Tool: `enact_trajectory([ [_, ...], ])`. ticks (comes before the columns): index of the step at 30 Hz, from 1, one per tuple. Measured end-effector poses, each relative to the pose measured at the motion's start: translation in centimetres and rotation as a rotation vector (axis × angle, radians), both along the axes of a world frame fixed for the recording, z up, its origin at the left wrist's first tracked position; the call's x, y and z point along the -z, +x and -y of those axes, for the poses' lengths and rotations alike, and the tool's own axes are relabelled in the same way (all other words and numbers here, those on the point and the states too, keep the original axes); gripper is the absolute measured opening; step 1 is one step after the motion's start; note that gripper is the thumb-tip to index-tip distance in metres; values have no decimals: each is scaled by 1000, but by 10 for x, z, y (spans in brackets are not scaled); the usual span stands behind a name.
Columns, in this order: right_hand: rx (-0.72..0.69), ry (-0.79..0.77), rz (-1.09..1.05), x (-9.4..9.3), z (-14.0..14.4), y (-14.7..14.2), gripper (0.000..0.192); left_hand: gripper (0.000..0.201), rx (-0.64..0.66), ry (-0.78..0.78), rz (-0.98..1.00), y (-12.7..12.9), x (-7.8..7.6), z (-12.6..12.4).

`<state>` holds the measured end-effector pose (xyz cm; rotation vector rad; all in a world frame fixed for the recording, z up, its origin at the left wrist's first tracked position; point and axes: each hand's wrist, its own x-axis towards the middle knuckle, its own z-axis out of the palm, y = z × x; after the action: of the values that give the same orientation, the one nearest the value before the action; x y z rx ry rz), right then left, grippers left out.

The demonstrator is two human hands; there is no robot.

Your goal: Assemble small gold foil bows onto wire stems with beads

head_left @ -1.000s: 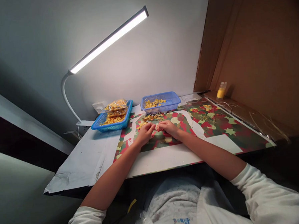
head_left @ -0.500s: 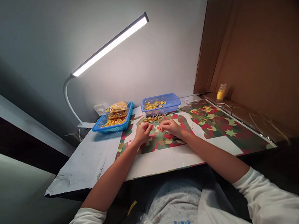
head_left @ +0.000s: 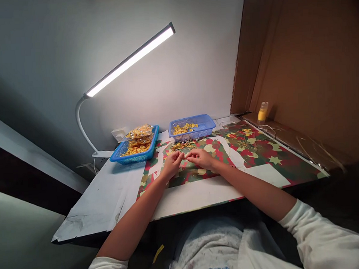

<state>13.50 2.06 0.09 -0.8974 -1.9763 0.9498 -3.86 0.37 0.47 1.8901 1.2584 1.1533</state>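
Observation:
My left hand (head_left: 172,164) and my right hand (head_left: 201,158) meet fingertip to fingertip over the camouflage-patterned sheet (head_left: 196,174). Both are closed in a pinch. Whatever lies between the fingers is too small to make out. Just beyond them is a pile of gold-coloured thin pieces (head_left: 183,145) with small dark, shiny bits along its far side. Behind that pile stands a periwinkle-blue basket (head_left: 207,129) holding yellow-gold bow-like pieces (head_left: 185,128).
A blue basket (head_left: 132,158) at the left holds yellow pieces and filled clear bags (head_left: 139,132). The lit lamp (head_left: 130,60) reaches over the table. Loose gold bits (head_left: 247,137) lie at right. A yellow-filled bottle (head_left: 263,111) stands by the cardboard (head_left: 308,63).
My right hand has moved left, so the fingertips of both hands are now closer together. The whole view has shifted slightly.

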Motion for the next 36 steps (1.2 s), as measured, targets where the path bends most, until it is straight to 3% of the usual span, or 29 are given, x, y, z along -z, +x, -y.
enact_trajectory([
  [4, -40, 97, -19, -3, 1, 1, 13, 39, -1, 0, -8, -1, -2, 0],
  [10, 43, 158, 2, -14, -1, 13, 15, 43, 31, -43, -7, -1, -5, 1],
  [14, 171, 241, 70, -21, -12, 34, 17, 44, 11, -157, 135, -3, -2, -1],
  [16, 142, 153, 238, -24, -19, 52, 20, 45, -19, -240, 245, -5, -1, -3],
  [20, 2, -244, 621, -26, -23, 89, 37, 47, -85, -373, 414, -7, -1, -5],
  [24, -41, -351, 698, -25, -16, 102, 31, 49, -88, -426, 457, -6, -3, -2],
  [29, -46, -301, 546, -24, -11, 92, 24, 51, -48, -459, 461, -5, -3, 0],
  [33, 99, -191, 103, -22, -10, 69, 33, 53, -41, -437, 482, -5, 0, -2],
  [36, 28, -396, -151, -15, -4, 44, 36, 52, -55, -415, 498, -5, 1, -4],
])
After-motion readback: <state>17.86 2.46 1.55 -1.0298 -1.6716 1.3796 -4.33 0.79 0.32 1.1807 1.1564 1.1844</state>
